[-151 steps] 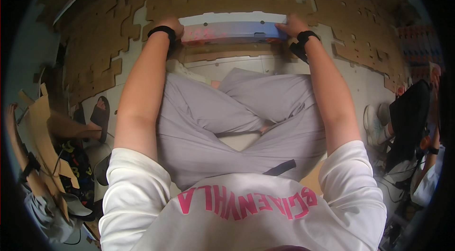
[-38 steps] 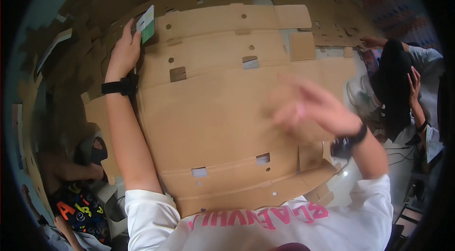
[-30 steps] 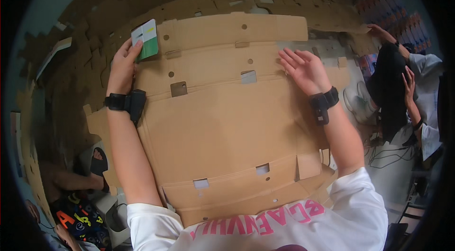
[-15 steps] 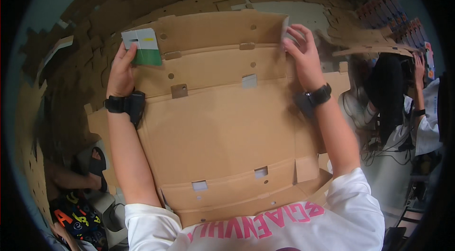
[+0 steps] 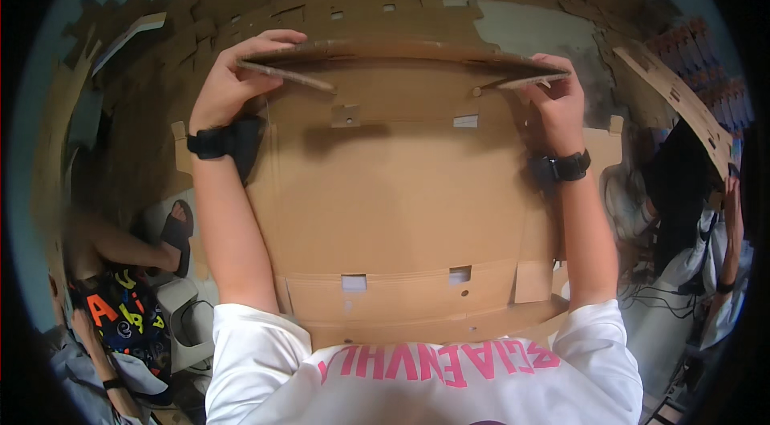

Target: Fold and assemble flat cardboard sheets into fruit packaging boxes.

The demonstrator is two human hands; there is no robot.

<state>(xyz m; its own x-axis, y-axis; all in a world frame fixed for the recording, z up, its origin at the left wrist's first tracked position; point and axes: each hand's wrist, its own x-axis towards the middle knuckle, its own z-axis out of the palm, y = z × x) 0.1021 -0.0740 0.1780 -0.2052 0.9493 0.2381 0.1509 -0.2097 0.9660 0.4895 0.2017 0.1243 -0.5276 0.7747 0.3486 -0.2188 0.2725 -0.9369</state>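
Note:
A large brown cardboard box blank (image 5: 409, 200) lies spread out in front of me, with slots and round holes along its creases. Its far panel (image 5: 401, 52) stands folded up, seen nearly edge-on. At the panel's ends, a left end flap (image 5: 301, 79) and a right end flap (image 5: 513, 84) are bent inward. My left hand (image 5: 237, 80) is closed on the left corner, thumb on the inner side and fingers over the outside. My right hand (image 5: 559, 100) pinches the right corner, its fingers partly hidden behind the cardboard.
Layered cardboard sheets (image 5: 361, 4) cover the far side. At right, a person in dark trousers (image 5: 678, 168) holds a long cardboard strip (image 5: 674, 96). Another person's sandalled foot (image 5: 178, 224) is at left, near a grey stool (image 5: 180, 309). Cables (image 5: 662, 297) trail on the right-hand floor.
The far panel has swung up toward me and its end flaps have turned inward. My right hand, loose beside the corner before, now grips it. The co-worker's strip at right has tilted.

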